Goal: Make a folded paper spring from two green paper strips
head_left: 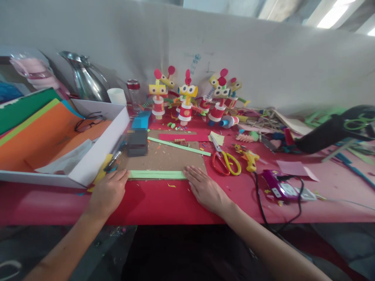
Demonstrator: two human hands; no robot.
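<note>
A light green paper strip lies crosswise along the near edge of a brown cardboard sheet, with a crease or edge line along its length. My left hand has its fingers closed together on the strip's left end; the thumb is hidden. At the right end, my right hand lies flat, fingers stretched over the paper. A second, narrower green strip rests slantwise farther back on the cardboard, beside a small folded paper spring. Scissors with red and yellow handles lie right of the cardboard.
Left stands a white box of coloured paper and glasses. Several paper-cup figures line the back. A yellow glue gun, a purple power strip with cables, and a black holder are to the right. A metal jug stands back left.
</note>
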